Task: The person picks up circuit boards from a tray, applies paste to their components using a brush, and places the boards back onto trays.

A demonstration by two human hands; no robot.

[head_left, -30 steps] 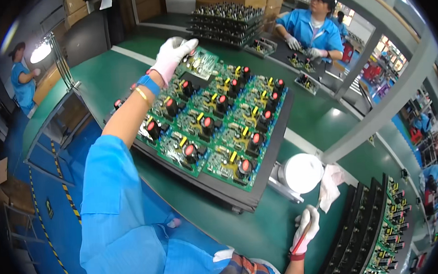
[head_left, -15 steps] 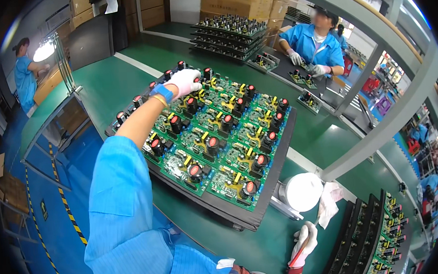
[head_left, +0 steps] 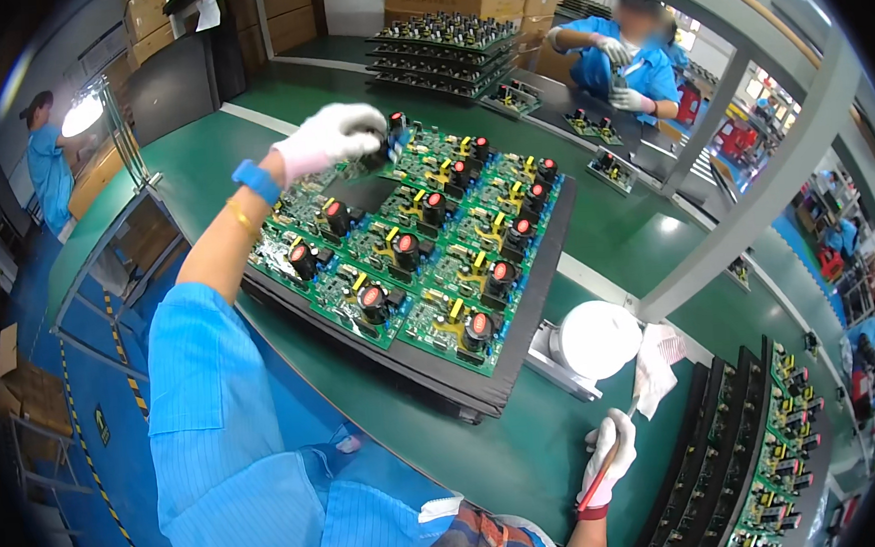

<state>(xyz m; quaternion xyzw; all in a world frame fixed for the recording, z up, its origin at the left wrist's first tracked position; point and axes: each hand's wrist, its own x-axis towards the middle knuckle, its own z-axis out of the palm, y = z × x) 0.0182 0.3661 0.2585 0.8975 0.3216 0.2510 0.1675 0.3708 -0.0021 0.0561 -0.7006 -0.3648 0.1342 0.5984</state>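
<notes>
My left hand (head_left: 334,139), in a white glove, is above the far left part of a group of green circuit boards (head_left: 441,323) with black capacitors. Its fingers are closed on a circuit board (head_left: 382,157), tilted and partly hidden by the glove. Below it a dark gap shows between the boards, which lie on a black foam sheet (head_left: 544,302). At the lower right my gloved right hand (head_left: 609,454) is closed around a thin red-handled tool (head_left: 599,486); its tip cannot be made out.
A round white lamp (head_left: 600,340) and a crumpled cloth (head_left: 656,368) are right of the boards. Stacked board trays (head_left: 714,447) stand at the lower right, others (head_left: 439,58) at the back. A metal post (head_left: 743,190) slants over the bench. A co-worker (head_left: 635,61) handles boards across from me.
My left hand has lifted a circuit board off the foam, leaving a gap. The view has shifted slightly. The right hand keeps the red-handled tool. The co-worker's hands have risen.
</notes>
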